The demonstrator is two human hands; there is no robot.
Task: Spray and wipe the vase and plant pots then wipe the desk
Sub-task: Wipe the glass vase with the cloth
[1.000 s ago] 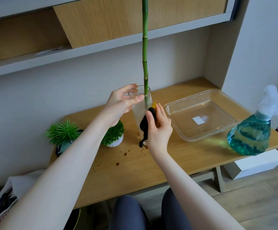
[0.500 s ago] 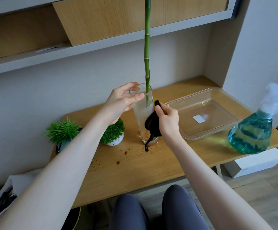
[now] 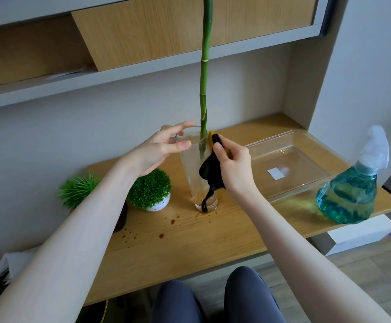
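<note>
A tall clear glass vase [image 3: 193, 173] with a green bamboo stalk [image 3: 204, 89] stands mid-desk. My left hand [image 3: 159, 148] holds the vase's rim between thumb and fingers. My right hand [image 3: 234, 166] grips a black and yellow cloth [image 3: 209, 169] and presses it on the vase's right side near the top. A white pot with a round green plant [image 3: 151, 194] sits left of the vase. A spiky green plant in a dark pot [image 3: 79, 191] stands further left, partly behind my left arm. A blue spray bottle [image 3: 350, 194] stands at the desk's right front.
Brown spots [image 3: 161, 229] mark the wooden desk [image 3: 189, 248] in front of the vase. A clear plastic tray [image 3: 290, 162] lies at the right back. A shelf and cabinet [image 3: 143, 50] hang above. A white box [image 3: 362, 231] sits under the desk's right end.
My right hand has slid the cloth up the vase's right side, from the lower middle to near the rim. My left hand stays on the rim.
</note>
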